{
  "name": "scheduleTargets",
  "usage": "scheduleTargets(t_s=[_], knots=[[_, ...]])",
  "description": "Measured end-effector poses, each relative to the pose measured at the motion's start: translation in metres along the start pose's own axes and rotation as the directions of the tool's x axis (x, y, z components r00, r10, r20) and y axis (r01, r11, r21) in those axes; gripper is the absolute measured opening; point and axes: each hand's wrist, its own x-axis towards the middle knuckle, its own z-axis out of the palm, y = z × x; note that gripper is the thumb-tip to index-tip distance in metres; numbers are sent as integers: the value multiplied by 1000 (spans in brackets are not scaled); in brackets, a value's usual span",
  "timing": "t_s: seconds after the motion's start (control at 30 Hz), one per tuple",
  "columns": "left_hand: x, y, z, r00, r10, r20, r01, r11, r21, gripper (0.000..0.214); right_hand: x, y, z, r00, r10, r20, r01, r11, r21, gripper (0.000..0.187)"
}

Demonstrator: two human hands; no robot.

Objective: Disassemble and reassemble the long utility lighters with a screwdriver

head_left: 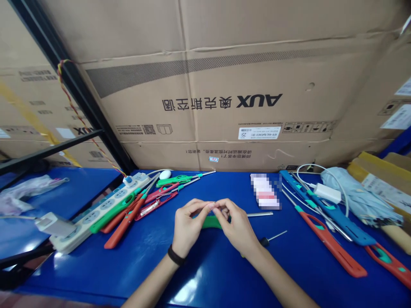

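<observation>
Fingertips of the left hand and right hand meet in a narrow pinch at centre frame, whatever they hold hidden; a curved green plastic handle lies just beneath them on the blue workbench. Farther up, a white power strip sits left of them, an AUX cardboard carton beyond.

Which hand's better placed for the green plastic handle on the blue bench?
Probably the right hand: it lies over the green plastic handle, with the handle's end showing below that palm. The left hand, wearing a black wristband, is nearest only at its fingertips.
</observation>
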Motion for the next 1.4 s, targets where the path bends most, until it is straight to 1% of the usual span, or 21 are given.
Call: scheduleTargets(t_s=[0.13, 0.23, 0.27, 0.3, 0.37, 0.43, 0.47, 0.5, 0.6, 0.67, 0.73, 0.8, 0.87, 0.93, 1.0, 1.03, 1.07, 1.17, 1.23, 1.3, 1.4], knots=[[16, -9, -4, 998, -19, 68, 18, 1000, 16, 24, 7, 0, -5, 999, 41, 25, -41, 999, 10, 21], [27, -24, -9, 979, -59, 197, 49, 997, 56, 30, 7, 3, -28, 996, 24, 82, -16, 994, -108, 21], [30, -30, -12, 973, -63, 222, 45, 995, 85, 30, 4, 5, -39, 988, 17, 156, 5, 990, -141, 19], [32, -35, -15, 970, -64, 236, 38, 993, 113, 29, -1, 7, -50, 966, 16, 258, 27, 986, -164, 17], [33, -42, -25, 967, -59, 246, 19, 986, 165, 26, -15, 13, -72, 894, 61, 445, 42, 975, -218, 18], [33, -47, -35, 967, -47, 251, -7, 978, 209, 23, -31, 21, -87, 850, 179, 496, -15, 949, -315, 38], [33, -48, -40, 966, -39, 256, -20, 974, 227, 23, -38, 25, -91, 838, 246, 488, -50, 924, -380, 41], [33, -49, -45, 965, -34, 260, -31, 970, 242, 23, -43, 28, -94, 829, 291, 478, -71, 902, -425, 34], [35, -53, -58, 952, -7, 306, -83, 957, 280, 24, -50, 34, -93, 833, 280, 476, -36, 888, -458, 13], [37, -56, -63, 935, 22, 354, -133, 947, 291, 24, -43, 30, -88, 857, 199, 476, 30, 902, -431, 9], [38, -58, -67, 928, 33, 371, -147, 948, 283, 23, -30, 20, -81, 890, 91, 447, 95, 921, -377, 13], [38, -57, -70, 935, 21, 354, -119, 959, 255, 22, -15, 10, -74, 931, -43, 362, 173, 926, -335, 17], [37, -55, -71, 932, -5, 362, -78, 973, 216, 21, -2, 5, -66, 946, -189, 265, 267, 916, -298, 19], [35, -52, -72, 900, -63, 432, -14, 985, 172, 22, 4, 7, -58, 948, -279, 152, 312, 911, -270, 21], [32, -51, -70, 856, -130, 501, 68, 988, 142, 25, 4, 15, -52, 953, -298, 56, 302, 917, -261, 22], [31, -51, -68, 848, -144, 511, 89, 987, 130, 27, 2, 19, -50, 954, -298, 33, 295, 919, -262, 23], [30, -51, -66, 853, -134, 505, 86, 989, 117, 29, -1, 24, -49, 955, -296, 33, 294, 918, -266, 22], [29, -55, -61, 882, -30, 470, -7, 997, 77, 33, -7, 32, -48, 955, -287, 73, 296, 914, -276, 22], [29, -58, -59, 871, 7, 491, -43, 997, 62, 33, -8, 33, -48, 957, -276, 85, 289, 914, -286, 22], [28, -61, -60, 862, 5, 507, -41, 997, 60, 32, -8, 33, -49, 959, -267, 94, 283, 912, -298, 23], [27, -63, -61, 867, 15, 499, -48, 997, 53, 31, -7, 34, -49, 958, -267, 103, 286, 905, -314, 23]])
